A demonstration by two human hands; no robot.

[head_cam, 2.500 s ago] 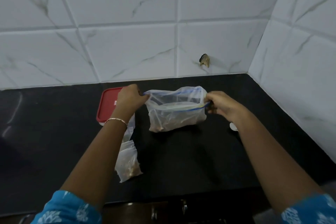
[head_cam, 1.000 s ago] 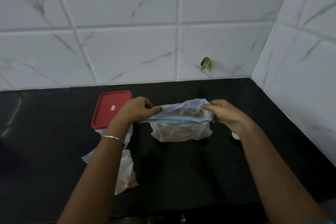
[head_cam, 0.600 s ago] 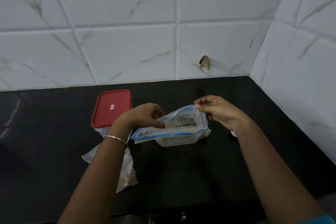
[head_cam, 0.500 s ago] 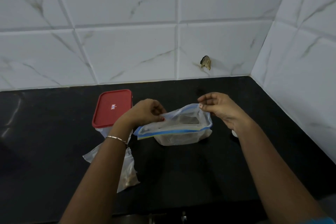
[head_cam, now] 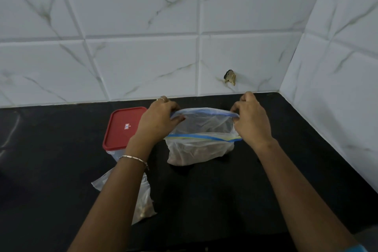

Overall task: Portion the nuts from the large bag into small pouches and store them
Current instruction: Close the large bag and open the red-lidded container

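A large clear zip bag (head_cam: pixel 199 149) with a blue seal strip stands on the black counter (head_cam: pixel 225 200), brown nuts showing through its lower part. My left hand (head_cam: pixel 157 122) pinches the left end of its rim and my right hand (head_cam: pixel 251 122) pinches the right end. Between them the mouth is spread wide. A small clear pouch (head_cam: pixel 144 204) with a few nuts lies on the counter near me, partly under my left forearm.
A container with a red lid (head_cam: pixel 122 127) stands just left of my left hand. White marble tile walls close off the back and right side; a chipped hole (head_cam: pixel 230 76) marks the back wall. The counter's front edge runs below my arms.
The bag's mouth was pulled flat and near shut a second ago; both hands have since drawn the rim apart and it now gapes open. The bag stands more upright.
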